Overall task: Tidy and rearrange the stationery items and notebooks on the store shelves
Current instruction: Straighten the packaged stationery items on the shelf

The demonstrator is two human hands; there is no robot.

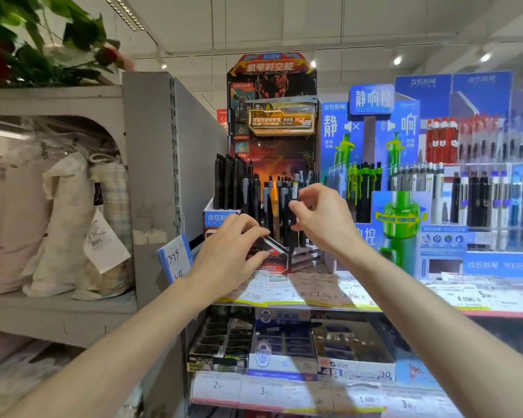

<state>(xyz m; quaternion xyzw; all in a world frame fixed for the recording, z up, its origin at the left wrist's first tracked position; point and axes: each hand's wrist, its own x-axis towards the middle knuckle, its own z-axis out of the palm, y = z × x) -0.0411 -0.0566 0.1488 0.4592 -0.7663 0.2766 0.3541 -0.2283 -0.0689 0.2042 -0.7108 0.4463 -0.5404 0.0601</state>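
Both bare arms reach up to a pen display stand on the upper store shelf. Right hand pinches a dark pen between thumb and fingers, pen upright, its lower end down among the other pens in the front rows of the stand. Left hand has fingers straight and loose, tips touching the front edge of the stand's base, holding nothing. The stand is dark with orange and red print and a tall printed back card; black and grey pens stand upright in tiered rows, the tallest black ones at the back left. Just right of it is a blue display with green and black pens, then more blue racks with white, black and red pens. Price tags run along the shelf edge below the stand. On the shelf below are open boxes of small stationery, contents too blurry to name. Left of the grey upright panel is another shelf with cloth bags with paper labels, and a blue handwritten price card clipped at the panel. Green leaves with red flowers sit on top, upper left.
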